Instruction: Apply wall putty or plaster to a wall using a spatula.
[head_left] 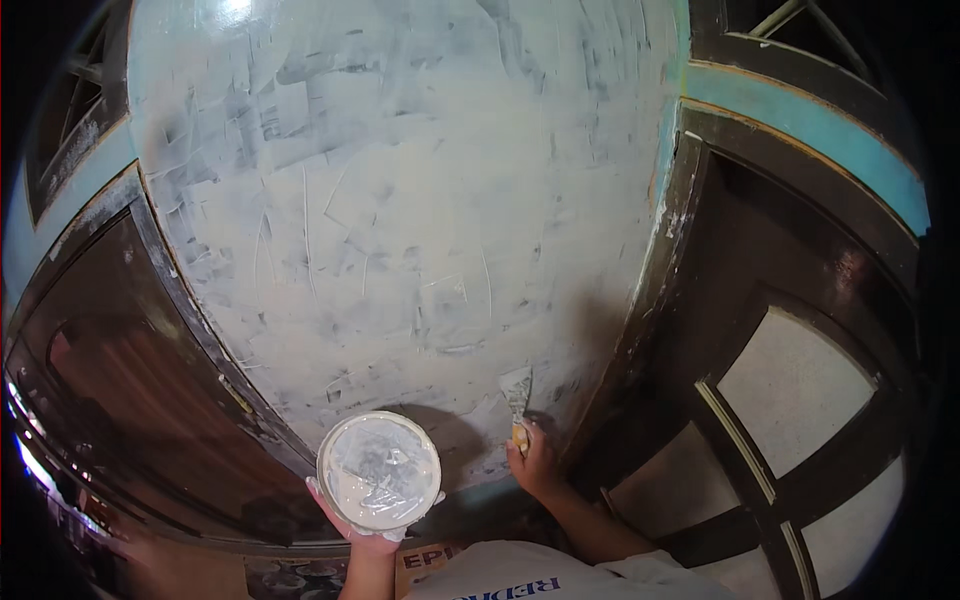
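Note:
My left hand (pixel 360 530) holds a round tub (pixel 380 468) of white paste from beneath, with smears on its rim and side. My right hand (pixel 535 460), at the lower middle, grips a putty knife (pixel 516 398) by its yellow-orange handle. The knife's blade, coated with whitish paste, is raised at the lower part of the wall (pixel 420 230); whether it touches the surface I cannot tell. The wall is covered in uneven white-grey paste with scrape marks and darker patches.
A dark wooden door (pixel 130 380) stands at the left and another with pale panels (pixel 800 390) at the right, both in frames beside the wall. Light-blue bands (pixel 810 140) run above them. A printed sheet (pixel 290 580) lies at the bottom.

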